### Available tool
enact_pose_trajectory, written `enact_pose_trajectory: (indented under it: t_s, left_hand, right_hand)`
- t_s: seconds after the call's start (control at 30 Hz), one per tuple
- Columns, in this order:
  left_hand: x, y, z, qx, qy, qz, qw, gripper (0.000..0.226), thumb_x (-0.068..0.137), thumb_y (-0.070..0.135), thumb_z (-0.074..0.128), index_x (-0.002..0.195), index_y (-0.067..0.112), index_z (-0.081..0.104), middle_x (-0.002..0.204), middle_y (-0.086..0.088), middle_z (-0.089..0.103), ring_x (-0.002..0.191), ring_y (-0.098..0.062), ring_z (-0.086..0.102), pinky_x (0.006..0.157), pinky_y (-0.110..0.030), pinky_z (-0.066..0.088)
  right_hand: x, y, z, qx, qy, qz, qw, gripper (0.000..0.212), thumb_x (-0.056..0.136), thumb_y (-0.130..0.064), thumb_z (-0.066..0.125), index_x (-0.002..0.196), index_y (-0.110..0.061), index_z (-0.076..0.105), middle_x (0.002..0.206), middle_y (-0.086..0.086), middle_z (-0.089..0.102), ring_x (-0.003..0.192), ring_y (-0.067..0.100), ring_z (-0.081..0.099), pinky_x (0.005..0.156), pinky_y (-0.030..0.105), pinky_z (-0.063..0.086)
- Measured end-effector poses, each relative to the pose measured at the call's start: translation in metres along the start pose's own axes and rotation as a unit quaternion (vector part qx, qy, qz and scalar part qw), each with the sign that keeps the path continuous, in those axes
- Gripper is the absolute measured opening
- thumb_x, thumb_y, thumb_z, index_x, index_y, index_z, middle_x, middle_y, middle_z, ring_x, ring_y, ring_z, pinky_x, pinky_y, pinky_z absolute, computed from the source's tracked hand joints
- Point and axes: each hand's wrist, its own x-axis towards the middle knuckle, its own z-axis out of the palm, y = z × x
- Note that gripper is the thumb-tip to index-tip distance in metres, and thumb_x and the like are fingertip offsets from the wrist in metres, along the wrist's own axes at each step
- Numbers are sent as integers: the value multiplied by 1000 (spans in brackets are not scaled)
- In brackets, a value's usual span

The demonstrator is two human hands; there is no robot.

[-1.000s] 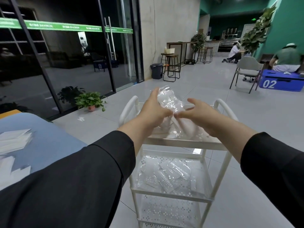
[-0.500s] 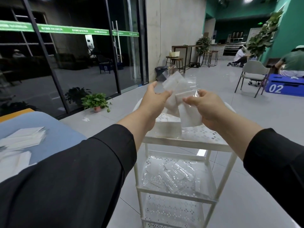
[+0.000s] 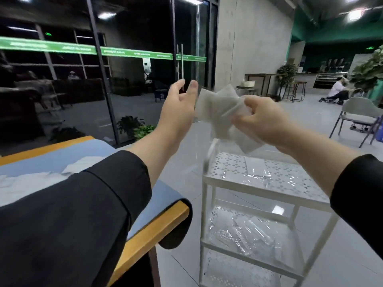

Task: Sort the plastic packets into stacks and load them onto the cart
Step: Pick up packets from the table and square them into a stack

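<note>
My right hand (image 3: 263,121) is curled round a loose bunch of plastic packets (image 3: 221,112), pinching them where they overlap, while my left hand (image 3: 178,106) is spread with straight fingers just beside the bunch, at its edge; I cannot tell whether it touches. Both hands are raised above the white cart (image 3: 207,179), over its near handle end.

The packets fan out from my grip at odd angles, thin and whitish, with the lowest corner hanging toward the cart's top shelf. I judge them to be nearly weightless, limp and slick against each other, so a bunch like this could slide apart if I only nip one corner. A better hold, I think, is flat across the overlapped middle, thumb on one face and fingers on the other, with my left palm squaring the loose edges before I set them down.

On the cart's top shelf lie a few clear packets (image 3: 257,170), toward the side away from the desk. The middle shelf below holds a scattered heap of clear packets (image 3: 244,230). To the left of the cart stands the desk (image 3: 153,226) with its blue mat, and more white packets (image 3: 41,177) lie on it, partly hidden by my left sleeve.
</note>
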Motion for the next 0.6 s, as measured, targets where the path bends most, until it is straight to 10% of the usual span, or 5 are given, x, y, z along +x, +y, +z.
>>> enact_pose_trajectory:
  t_s: [0.07, 0.2, 0.33, 0.5, 0.6]
  left_hand:
    - [-16, 1, -45, 15, 32, 12, 999, 49, 106, 54, 38, 143, 24, 48, 122, -9, 61, 95, -4, 55, 87, -26, 48]
    - [-71, -12, -150, 54, 174, 10, 983, 47, 106, 54, 35, 111, 22, 69, 90, 13, 62, 76, 9, 55, 68, -11, 43]
    - [-122, -36, -259, 74, 311, -39, 947, 54, 104, 53, 45, 87, 6, 66, 77, 0, 57, 72, -10, 52, 68, -26, 44]
    - [-173, -65, -373, 171, 401, -88, 896, 39, 104, 37, 48, 89, 2, 54, 79, 1, 51, 73, -13, 47, 66, -33, 42]
    - [-191, -81, -412, 373, 333, -116, 858, 29, 106, 30, 45, 133, 26, 54, 126, 0, 59, 111, -20, 58, 94, -43, 51]
  right_hand:
    - [-1, -32, 35, -34, -54, -42, 997, 11, 97, -18, 57, 89, -22, 64, 86, 4, 70, 73, 30, 70, 57, 46, 60]
    - [-10, -103, 135, -56, -132, -113, 983, 11, 96, -19, 53, 87, -18, 60, 82, 2, 66, 74, 28, 66, 64, 50, 58]
    - [-31, -171, 238, -15, -225, -183, 957, 9, 91, -20, 56, 85, -27, 55, 85, -7, 64, 78, 18, 62, 66, 38, 55]
    - [-53, -242, 350, 13, -316, -226, 921, 33, 90, -29, 68, 121, -27, 58, 105, -2, 66, 95, 22, 64, 84, 45, 55]
    - [-61, -245, 400, -53, -321, -211, 922, 72, 86, -45, 75, 147, -28, 39, 134, 1, 53, 122, 27, 54, 99, 44, 47]
